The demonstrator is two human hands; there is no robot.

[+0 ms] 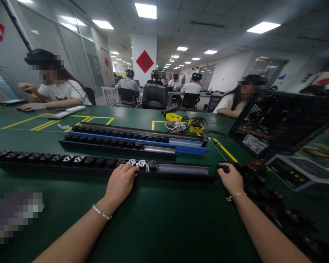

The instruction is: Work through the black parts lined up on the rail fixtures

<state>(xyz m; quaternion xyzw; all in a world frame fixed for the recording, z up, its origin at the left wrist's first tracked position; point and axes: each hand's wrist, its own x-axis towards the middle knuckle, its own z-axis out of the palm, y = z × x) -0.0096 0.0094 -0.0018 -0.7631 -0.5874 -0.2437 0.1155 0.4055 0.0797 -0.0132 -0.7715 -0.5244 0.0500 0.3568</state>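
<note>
Grip partly open, my left hand (121, 182) touches the black rail (184, 169), lying nine to three o'clock, bare channel toward three; my right hand (232, 179) pinches a black piece (225, 167).

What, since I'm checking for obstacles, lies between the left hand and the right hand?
The front black rail's right stretch, with small pieces near the left hand, then bare green table by the right hand; the head view shows this.

The left hand (122, 179) bends palm-down, fingers curled; the right hand (230, 178) pinches, both forearms reaching forward, well apart.
</note>
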